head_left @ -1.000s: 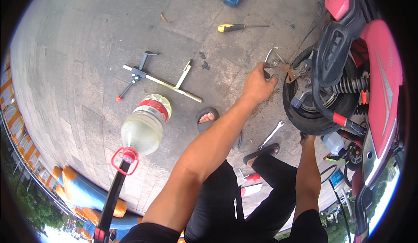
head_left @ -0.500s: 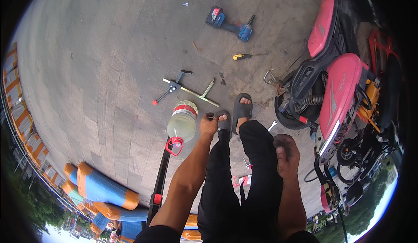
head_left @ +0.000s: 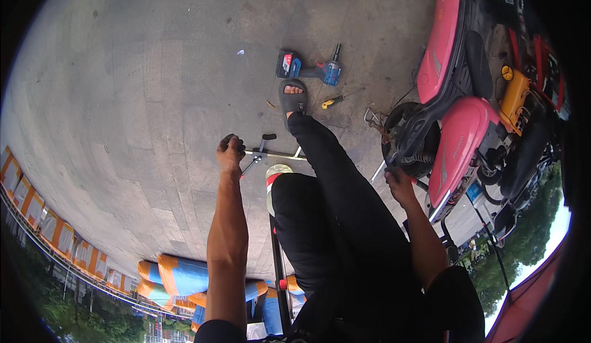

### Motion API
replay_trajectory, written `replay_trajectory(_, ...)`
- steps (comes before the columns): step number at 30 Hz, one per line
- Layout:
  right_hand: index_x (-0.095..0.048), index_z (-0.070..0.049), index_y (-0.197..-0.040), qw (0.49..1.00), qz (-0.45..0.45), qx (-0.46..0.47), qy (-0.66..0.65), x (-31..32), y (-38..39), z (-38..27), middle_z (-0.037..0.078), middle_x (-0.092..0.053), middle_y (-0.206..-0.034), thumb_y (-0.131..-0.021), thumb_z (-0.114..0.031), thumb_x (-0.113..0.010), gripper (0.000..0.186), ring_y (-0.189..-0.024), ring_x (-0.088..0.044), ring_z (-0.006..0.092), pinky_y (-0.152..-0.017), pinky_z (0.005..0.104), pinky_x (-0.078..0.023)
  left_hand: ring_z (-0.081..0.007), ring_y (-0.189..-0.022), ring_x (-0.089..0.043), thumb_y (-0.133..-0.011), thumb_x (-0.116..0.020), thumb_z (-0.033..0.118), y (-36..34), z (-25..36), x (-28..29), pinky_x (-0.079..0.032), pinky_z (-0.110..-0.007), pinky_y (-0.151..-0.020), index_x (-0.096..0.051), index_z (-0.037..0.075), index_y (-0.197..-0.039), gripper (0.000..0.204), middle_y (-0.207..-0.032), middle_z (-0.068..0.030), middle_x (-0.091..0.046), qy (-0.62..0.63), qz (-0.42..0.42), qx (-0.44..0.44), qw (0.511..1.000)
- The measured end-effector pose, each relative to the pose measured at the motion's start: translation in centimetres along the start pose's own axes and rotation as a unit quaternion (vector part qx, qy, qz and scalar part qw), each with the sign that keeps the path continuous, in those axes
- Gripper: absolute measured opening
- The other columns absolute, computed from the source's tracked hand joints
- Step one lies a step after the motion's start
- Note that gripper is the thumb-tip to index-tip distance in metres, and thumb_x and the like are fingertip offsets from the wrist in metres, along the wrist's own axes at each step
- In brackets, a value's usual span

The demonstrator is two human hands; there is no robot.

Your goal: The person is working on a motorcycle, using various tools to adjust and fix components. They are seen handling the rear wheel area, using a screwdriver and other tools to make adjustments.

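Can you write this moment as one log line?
left hand: gripping silver cross-shaped metal wrench | right hand: by pink scooter's black rear wheel | blue power drill: on pavement

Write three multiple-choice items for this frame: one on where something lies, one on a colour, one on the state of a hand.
1. Where does the blue power drill lie?
A. On the scooter's seat
B. On the pavement beyond the sandalled foot
C. In the left hand

2. What colour are the scooter's body panels?
A. Pink-red
B. Green
C. White

3. What is the left hand doing?
A. Resting flat on the thigh
B. Holding a water bottle overhead
C. Closed at the end of a metal tool on the ground

Answers: 1 B, the drill sits on the concrete past the toes; 2 A, both panels are pink-red; 3 C, the fingers curl at the tool's end.
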State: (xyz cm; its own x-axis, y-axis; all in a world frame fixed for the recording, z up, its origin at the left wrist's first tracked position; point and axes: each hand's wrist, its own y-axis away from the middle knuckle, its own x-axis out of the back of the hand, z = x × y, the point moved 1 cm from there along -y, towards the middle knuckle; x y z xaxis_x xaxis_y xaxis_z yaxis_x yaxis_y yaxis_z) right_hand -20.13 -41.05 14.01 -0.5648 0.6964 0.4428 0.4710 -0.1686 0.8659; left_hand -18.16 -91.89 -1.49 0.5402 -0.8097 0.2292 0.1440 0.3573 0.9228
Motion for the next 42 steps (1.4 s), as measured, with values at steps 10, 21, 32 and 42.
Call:
replay_trajectory(10,-0.068,-0.003,-0.12,0.968,0.076,-0.086,-0.225,0.1,-0.6,-8.2,0.008,-0.072,-0.091,-0.1,-0.024,-0.067,0.029,-0.08,-0.067,0.0147,-0.076,0.0296,-0.053,-0.012,-0.07,-0.063,-0.093,-0.068,0.025,-9.5,22.6,3.5,-0.05,-0.027,-0.059,-0.07,0.006,-0.119,0.032,-0.09,-0.0033,-0.069,-0.293,0.018,-0.05,0.955)
replay_trajectory(21,-0.069,-0.003,-0.118,0.881,0.165,-0.129,-0.424,-17.0,-11.2,-13.8,0.014,-0.077,-0.098,-0.094,-0.025,-0.072,0.033,-0.089,-0.075,0.0221,-0.078,0.0353,-0.058,-0.0213,-0.087,-0.073,-0.092,-0.071,0.026,-14.4,35.8,-31.3,-0.055,-0.034,-0.078,-0.073,0.004,-0.111,0.03,-0.095,-0.0118,-0.077,-0.677,-0.211,-0.349,0.612)
replay_trajectory(32,-0.07,-0.01,-0.117,0.835,0.319,-0.106,-0.436,-19.8,-33.4,-6.4,0.016,-0.076,-0.089,-0.093,-0.025,-0.068,0.028,-0.086,-0.074,0.0352,-0.077,0.0441,-0.058,-0.0319,-0.103,-0.072,-0.088,-0.07,0.026,-11.9,7.2,-60.0,-0.056,-0.04,-0.09,-0.074,0.012,-0.115,0.03,-0.108,-0.0155,-0.075,-0.769,-0.387,-0.433,0.266)
replay_trajectory(42,-0.065,-0.013,-0.118,0.838,0.439,-0.125,-0.299,-12.7,-50.7,-6.8,0.018,-0.067,-0.11,-0.088,-0.029,-0.072,0.035,-0.096,-0.069,0.0429,-0.082,0.051,-0.057,-0.0329,-0.113,-0.069,-0.092,-0.07,0.026,-12.9,-3.1,-73.6,-0.053,-0.041,-0.098,-0.071,0.009,-0.121,0.034,-0.119,-0.0159,-0.073,-0.751,-0.459,-0.471,0.058)
